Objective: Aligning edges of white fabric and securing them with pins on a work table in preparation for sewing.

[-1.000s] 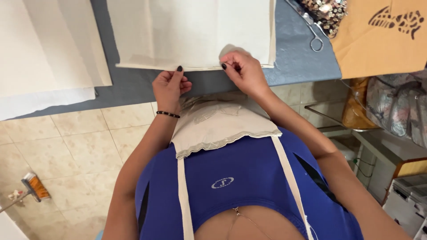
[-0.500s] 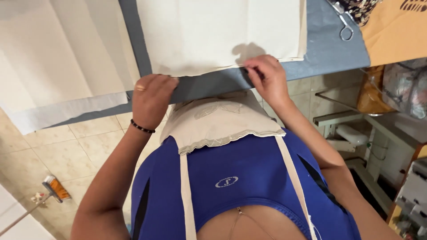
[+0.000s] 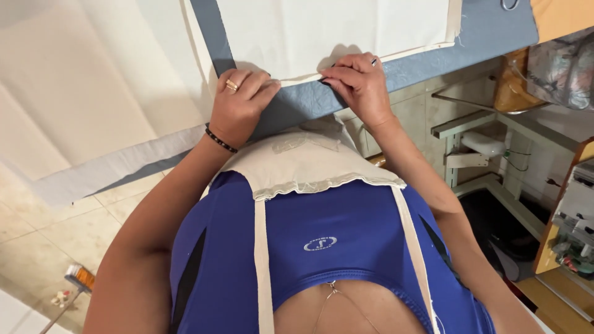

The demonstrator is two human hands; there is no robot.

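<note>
A cream fabric sheet (image 3: pixel 334 31) lies on the blue-grey table (image 3: pixel 489 34) in front of me. My left hand (image 3: pixel 240 104), with a ring and a black bead bracelet, has its fingers curled onto the near edge of the fabric. My right hand (image 3: pixel 357 83) pinches the same edge a little to the right. A thin dark pin-like object (image 3: pixel 373 61) sticks out between its fingers. Both hands sit at the table's near rim, a short gap apart. I wear a blue top with a cream apron bib (image 3: pixel 306 164).
A larger cream cloth (image 3: pixel 93 105) drapes over the table's left side. A metal ring (image 3: pixel 510 5) and an orange sheet (image 3: pixel 560 12) are at top right. A plastic bag (image 3: pixel 560 62) and white shelves (image 3: pixel 470 139) stand at right. A small brush (image 3: pixel 77 277) lies on the tiled floor.
My left hand has moved up from the table rim onto the fabric's near edge. My right hand has stayed pinched on that edge. The view has shifted left and closer.
</note>
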